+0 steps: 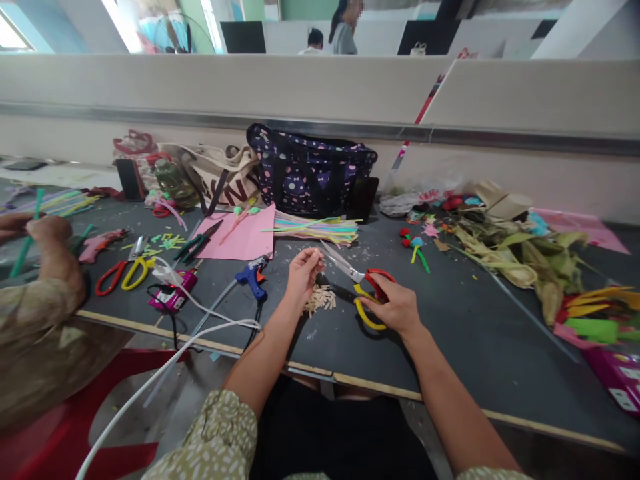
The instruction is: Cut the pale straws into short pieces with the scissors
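Near the middle of the dark table, my left hand (304, 273) is closed in a pinch; what it holds, if anything, is too small to make out. Just below its fingers lies a pile of small pale pieces (323, 299). My right hand (393, 303) is closed round the red and yellow handles of a pair of scissors (356, 274). The scissor blades are parted and point up and left, close to my left fingertips. Left of my left hand is a blue glue gun (253, 280), and behind the hands is a bundle of pastel strips (320, 229).
Pink paper (240, 237) lies before a dark patterned bag (310, 167). A purple box (173, 291) with a white cable, and other scissors (123, 275), lie left. Dried husks (505, 247) cover the right. A person's hands (47, 233) hold a green strip at far left.
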### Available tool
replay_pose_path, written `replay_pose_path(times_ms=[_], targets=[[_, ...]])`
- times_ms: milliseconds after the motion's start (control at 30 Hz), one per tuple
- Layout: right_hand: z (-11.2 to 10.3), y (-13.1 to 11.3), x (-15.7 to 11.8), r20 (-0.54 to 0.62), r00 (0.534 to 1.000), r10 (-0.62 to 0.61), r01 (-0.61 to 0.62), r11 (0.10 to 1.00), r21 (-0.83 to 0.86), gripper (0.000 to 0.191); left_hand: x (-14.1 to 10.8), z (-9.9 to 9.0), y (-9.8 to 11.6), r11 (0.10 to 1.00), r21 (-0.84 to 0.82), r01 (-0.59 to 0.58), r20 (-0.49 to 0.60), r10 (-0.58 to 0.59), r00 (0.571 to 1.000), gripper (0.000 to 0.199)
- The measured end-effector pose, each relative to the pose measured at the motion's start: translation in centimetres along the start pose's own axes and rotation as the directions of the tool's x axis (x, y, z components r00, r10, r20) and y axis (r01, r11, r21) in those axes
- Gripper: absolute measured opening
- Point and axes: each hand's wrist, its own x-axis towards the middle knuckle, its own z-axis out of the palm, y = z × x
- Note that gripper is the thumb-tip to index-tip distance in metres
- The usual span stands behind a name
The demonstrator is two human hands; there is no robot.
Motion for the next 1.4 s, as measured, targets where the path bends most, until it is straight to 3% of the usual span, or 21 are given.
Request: replay_pose_path(times_ms=[333, 1167, 1400], targets=[[0.22, -0.17, 0.0, 0.042, 0.998, -0.041, 0.043, 0.998, -0.039, 0.056, 0.35, -0.25, -0.17, 0.999, -0.029, -0.02, -0.034, 0.019, 0.999, 0.03], [0.64, -0.12, 0.07, -0.054, 0.99, -0.127, 0.123, 0.989, -0.076, 0.05, 0.04, -0.07, 0.24, 0.998, -0.023, -0.055, -0.067, 0.054, 0.996, 0.03], [0.68, -0.08, 0.01, -0.034, 0.993, -0.109, 0.106, 0.991, -0.085, 0.052, 0.16, -0.24, 0.04, 0.998, -0.004, -0.061, -0.086, 0.061, 0.994, 0.028]])
